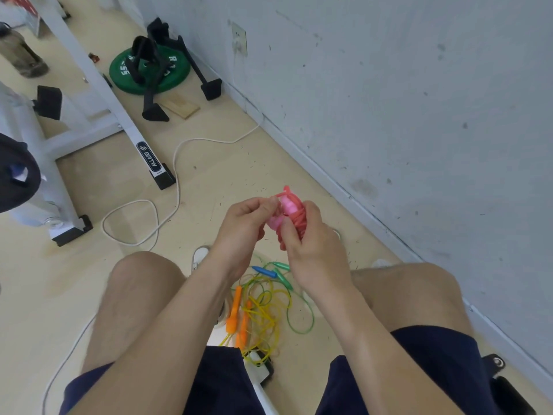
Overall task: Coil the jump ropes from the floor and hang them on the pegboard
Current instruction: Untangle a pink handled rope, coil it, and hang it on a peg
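Observation:
I hold a coiled red jump rope (294,211) with pink handles in front of my knees. My right hand (311,247) grips the bundle of red loops. My left hand (248,223) pinches the rope at the pink handles beside it. On the floor between my legs lies a tangle of loose ropes: a yellow rope with orange handles (239,313), and a green rope (296,310) with green and blue handles (264,271). No pegboard is in view.
A grey wall (404,100) runs along the right. A white cable (176,178) snakes over the wooden floor from a wall socket. A white rack frame (98,94), a green weight plate (149,70) and black stands sit at the far left.

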The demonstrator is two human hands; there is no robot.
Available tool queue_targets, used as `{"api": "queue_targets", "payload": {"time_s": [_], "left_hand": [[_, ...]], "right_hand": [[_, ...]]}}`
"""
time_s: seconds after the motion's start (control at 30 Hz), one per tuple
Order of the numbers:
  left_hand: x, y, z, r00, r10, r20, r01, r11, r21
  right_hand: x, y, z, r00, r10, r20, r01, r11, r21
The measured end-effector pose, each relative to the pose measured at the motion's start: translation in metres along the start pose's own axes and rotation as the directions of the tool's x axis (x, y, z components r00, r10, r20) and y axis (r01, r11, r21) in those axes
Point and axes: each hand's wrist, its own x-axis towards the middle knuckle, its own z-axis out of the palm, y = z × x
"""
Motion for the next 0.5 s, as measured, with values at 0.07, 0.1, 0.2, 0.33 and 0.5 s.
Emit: {"api": "queue_targets", "payload": {"time_s": [0.07, 0.1, 0.2, 0.33, 0.5], "left_hand": [[0.0, 0.002, 0.005, 1.0, 0.008, -0.02, -0.007, 0.999, 0.049], [0.0, 0.002, 0.008, 0.999, 0.018, -0.036, -0.016, 0.997, 0.07], [0.002, -0.002, 0.013, 0.997, 0.032, -0.072, -0.026, 0.996, 0.084], [0.007, -0.007, 0.009, 0.996, 0.023, -0.081, -0.019, 0.999, 0.05], [0.013, -0.004, -0.001, 1.0, 0.013, 0.005, -0.013, 0.998, -0.053]], "right_hand": [[0.003, -0.003, -0.001, 0.999, -0.022, 0.029, 0.026, 0.992, -0.12], [0.004, -0.004, 0.0, 0.999, -0.025, 0.04, 0.032, 0.982, -0.186], [0.004, -0.006, 0.002, 0.997, -0.007, 0.075, 0.024, 0.974, -0.227], [0.01, -0.005, -0.01, 0.993, 0.035, 0.114, -0.032, 0.999, -0.026], [0.015, -0.012, -0.029, 0.991, -0.037, 0.131, 0.019, 0.991, 0.133]]}}
